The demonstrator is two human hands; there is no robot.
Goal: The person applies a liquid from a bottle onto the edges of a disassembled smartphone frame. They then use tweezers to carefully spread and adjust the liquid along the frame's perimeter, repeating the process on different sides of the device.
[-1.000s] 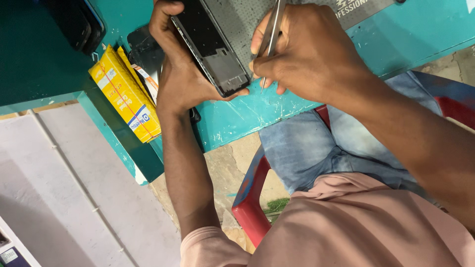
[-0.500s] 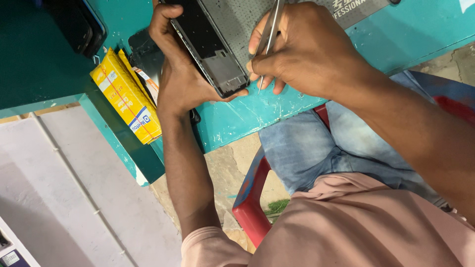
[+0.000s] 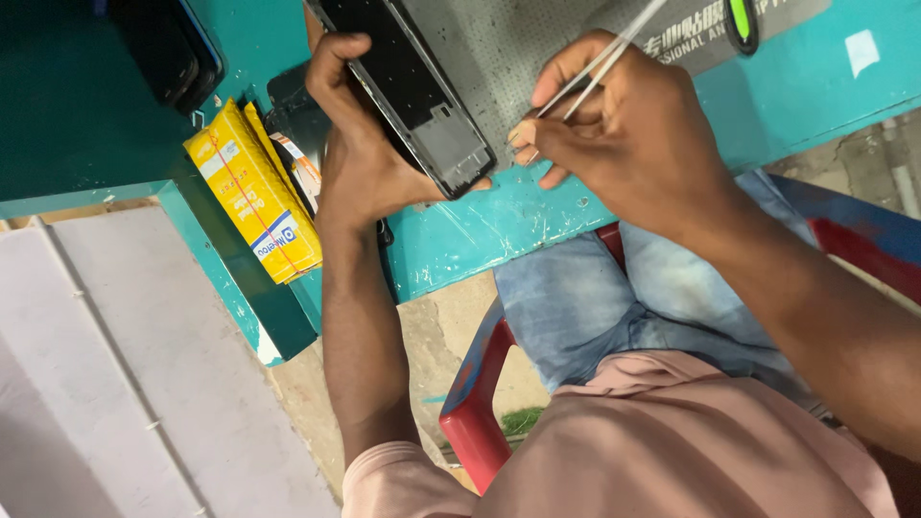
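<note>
My left hand (image 3: 360, 158) grips an opened black phone frame (image 3: 413, 91) by its edge and holds it tilted over a grey work mat (image 3: 523, 53). My right hand (image 3: 624, 134) pinches thin metal tweezers (image 3: 600, 67), whose tips sit at my fingertips just right of the phone's lower end. Both hands are over the teal table (image 3: 499, 230).
Yellow boxes (image 3: 254, 197) stand at the table's left end, beside a dark phone (image 3: 163, 48) on a teal shelf. A green-tipped tool (image 3: 741, 21) lies on the mat at the top right. My denim-covered legs and a red chair (image 3: 475, 403) are below the table's edge.
My right hand with the tweezers has drawn slightly away from the phone, to the right. My left hand still holds the phone, and the view has shifted a little.
</note>
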